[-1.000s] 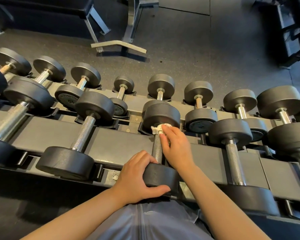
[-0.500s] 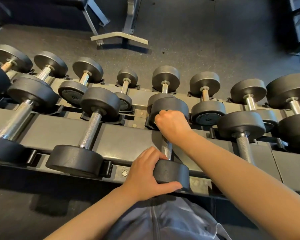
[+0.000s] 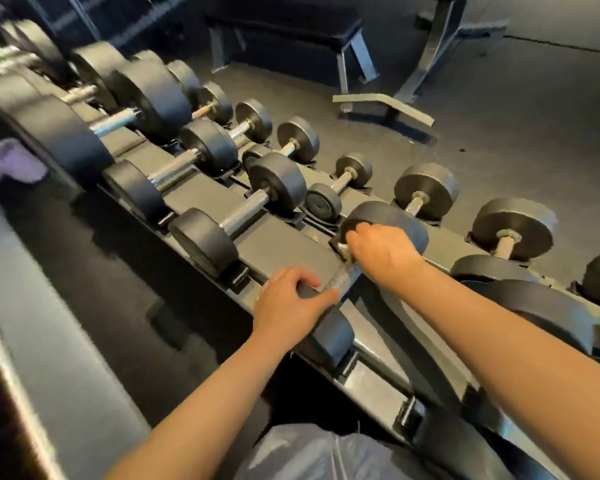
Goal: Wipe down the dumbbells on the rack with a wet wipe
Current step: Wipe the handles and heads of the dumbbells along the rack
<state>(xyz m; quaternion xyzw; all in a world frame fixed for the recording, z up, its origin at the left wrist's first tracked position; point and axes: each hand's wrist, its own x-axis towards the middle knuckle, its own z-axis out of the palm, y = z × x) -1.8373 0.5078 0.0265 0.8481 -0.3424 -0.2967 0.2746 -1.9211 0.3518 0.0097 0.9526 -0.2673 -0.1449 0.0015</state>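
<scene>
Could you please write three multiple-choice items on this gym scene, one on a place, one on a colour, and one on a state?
1. Where is the left hand?
A. On the near head of the dumbbell being cleaned
B. On the floor
C. On the bench

2. What colour is the wet wipe?
A. Red
B. White
C. Green

3. What is the right hand doing?
A. Hanging idle at the person's side
B. Lifting a dumbbell clear of the rack
C. Holding the wipe at the far end of the handle

Answers:
1. A, since the fingers curl over the near black head at the rack's front edge.
2. B, since a white scrap shows beneath the fingers.
3. C, since the hand sits curled where the knurled handle meets the far head, with the wipe under it.
</scene>
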